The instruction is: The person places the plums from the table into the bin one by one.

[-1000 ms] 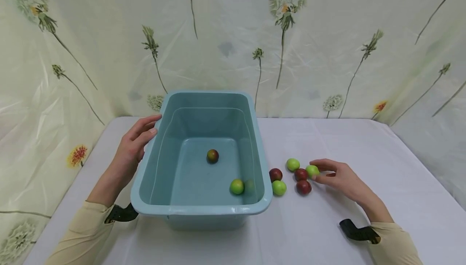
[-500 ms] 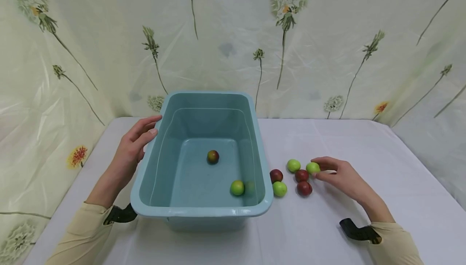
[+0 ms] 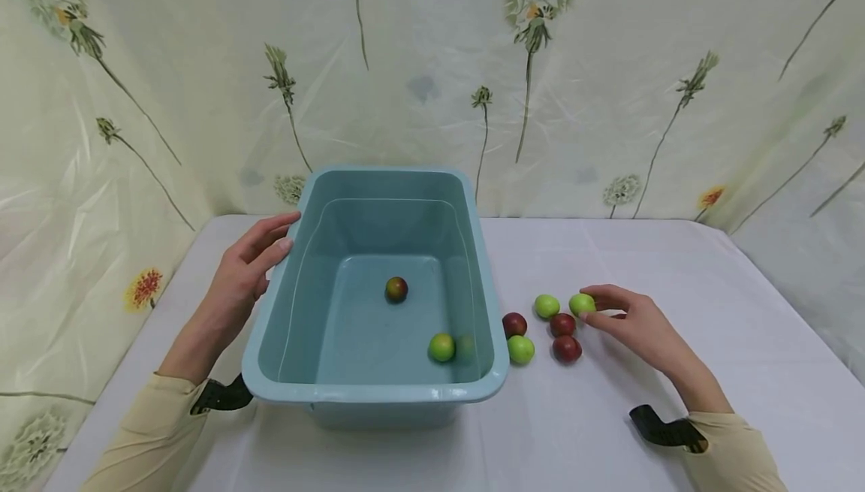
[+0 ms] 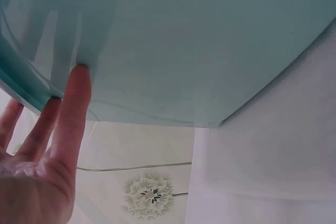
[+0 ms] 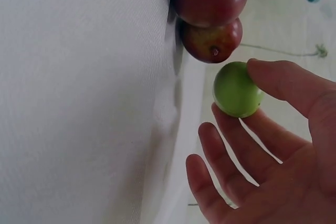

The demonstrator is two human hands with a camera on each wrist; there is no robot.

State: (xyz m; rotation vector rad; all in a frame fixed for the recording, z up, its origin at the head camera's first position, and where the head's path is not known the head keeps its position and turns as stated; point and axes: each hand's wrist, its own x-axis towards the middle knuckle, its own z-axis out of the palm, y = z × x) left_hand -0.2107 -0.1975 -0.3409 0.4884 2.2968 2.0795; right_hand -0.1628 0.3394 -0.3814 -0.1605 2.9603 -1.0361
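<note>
My right hand (image 3: 625, 323) pinches a green plum (image 5: 237, 90) between thumb and fingertips; in the right wrist view the plum shows raised off the cloth. Close by on the table lie a red plum (image 3: 562, 324), another dark red plum (image 3: 567, 349) and a green plum (image 3: 547, 306). Nearer the basin sit one more red plum (image 3: 515, 324) and a green plum (image 3: 521, 350). My left hand (image 3: 246, 263) touches the left rim of a blue plastic basin (image 3: 375, 393), its fingers straight against the outer wall in the left wrist view.
Inside the basin are a reddish-green plum (image 3: 396, 289) and a green plum (image 3: 442, 347). A white cloth (image 3: 676, 267) covers the table. Behind it hangs a dandelion-print curtain (image 3: 405, 116). Black wrist mounts (image 3: 665, 428) sit at both cuffs.
My right hand has raised the green plum slightly from beside the red ones. The left hand and the basin stay where they were.
</note>
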